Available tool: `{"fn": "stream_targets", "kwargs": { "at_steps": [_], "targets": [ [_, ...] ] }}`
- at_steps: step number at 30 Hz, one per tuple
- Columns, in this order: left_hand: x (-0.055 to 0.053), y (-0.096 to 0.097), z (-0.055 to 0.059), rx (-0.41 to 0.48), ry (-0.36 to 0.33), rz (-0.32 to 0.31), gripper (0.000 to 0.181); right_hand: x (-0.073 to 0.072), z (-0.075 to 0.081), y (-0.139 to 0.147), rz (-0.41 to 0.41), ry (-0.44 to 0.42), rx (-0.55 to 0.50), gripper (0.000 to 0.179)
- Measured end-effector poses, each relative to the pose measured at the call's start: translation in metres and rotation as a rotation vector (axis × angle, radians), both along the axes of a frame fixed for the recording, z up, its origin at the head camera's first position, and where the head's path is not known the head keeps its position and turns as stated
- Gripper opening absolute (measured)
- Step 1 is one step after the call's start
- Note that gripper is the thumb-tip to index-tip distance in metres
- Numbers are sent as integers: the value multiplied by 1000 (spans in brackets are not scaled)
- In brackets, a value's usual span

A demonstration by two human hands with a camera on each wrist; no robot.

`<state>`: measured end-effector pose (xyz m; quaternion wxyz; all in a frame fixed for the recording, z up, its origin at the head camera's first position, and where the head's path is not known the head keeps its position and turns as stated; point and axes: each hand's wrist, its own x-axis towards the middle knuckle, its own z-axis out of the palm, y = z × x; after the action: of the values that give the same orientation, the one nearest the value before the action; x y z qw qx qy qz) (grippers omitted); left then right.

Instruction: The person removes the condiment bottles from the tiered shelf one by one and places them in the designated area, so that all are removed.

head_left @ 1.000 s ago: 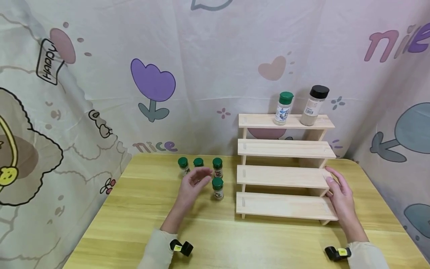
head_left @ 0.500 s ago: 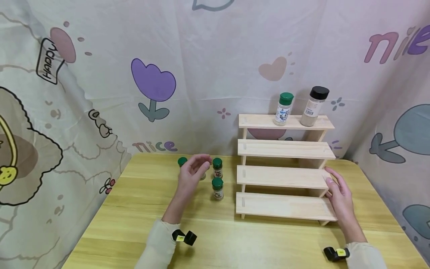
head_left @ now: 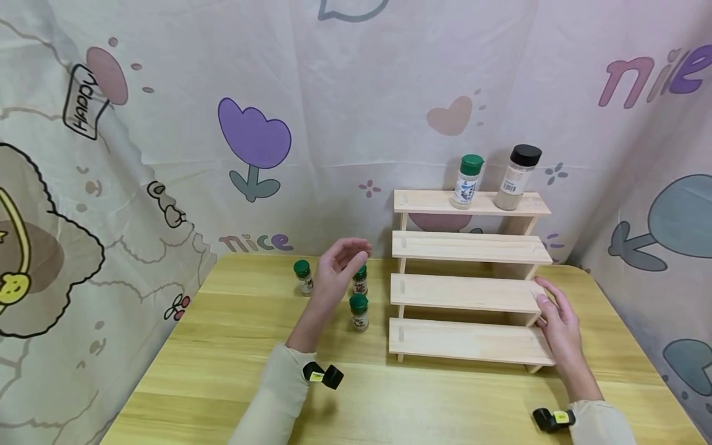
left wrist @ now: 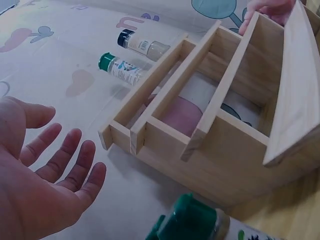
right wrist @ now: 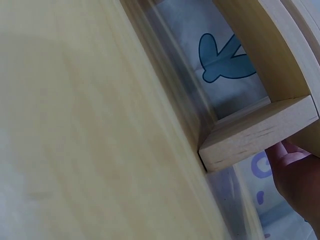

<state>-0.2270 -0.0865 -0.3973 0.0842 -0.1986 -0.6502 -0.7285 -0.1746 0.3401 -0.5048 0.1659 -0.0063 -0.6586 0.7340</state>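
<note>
Left hand (head_left: 335, 272) half-spread near bottles (head_left: 359, 315); right hand (head_left: 560, 324) grips rack (head_left: 461, 292).

In the head view, the left hand (head_left: 336, 272) covers part of the green-lidded jar (head_left: 360, 288) just behind it. Nearer the wrist, the front jar (head_left: 359, 316) carries print too small to read. Above the right hand's (head_left: 559, 324) hold on the wooden rack (head_left: 473, 290), the two top-shelf jars (head_left: 465, 182) have labels equally illegible. Both sleeves (head_left: 275, 395) run off below the hands. In the left wrist view, a jar (left wrist: 192, 220) beneath the left fingers is cut off by the lower edge. In the right wrist view, the right fingertips are hidden behind wood.
</note>
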Motion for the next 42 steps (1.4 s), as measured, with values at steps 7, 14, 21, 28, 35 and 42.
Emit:
{"fn": "stream_targets", "kwargs": {
  "at_steps": [7,14,21,28,35,42],
  "targets": [
    [-4,8,9,-22,2,0,28,0,-2,0,6,4,17,45],
    [-12,17,24,-73,24,29,28,2,-2,0,0,-9,33,46],
    [-20,29,33,-79,47,15,28,2,-1,0,-20,-28,27,45],
    [-27,41,42,-88,63,-6,28,0,0,-1,-11,-13,-2,44],
    [-40,54,51,-99,84,-16,31,0,0,0,-11,-30,18,46],
    [-48,67,59,-127,108,-25,31,0,1,1,1,-49,35,47]
  ]
}}
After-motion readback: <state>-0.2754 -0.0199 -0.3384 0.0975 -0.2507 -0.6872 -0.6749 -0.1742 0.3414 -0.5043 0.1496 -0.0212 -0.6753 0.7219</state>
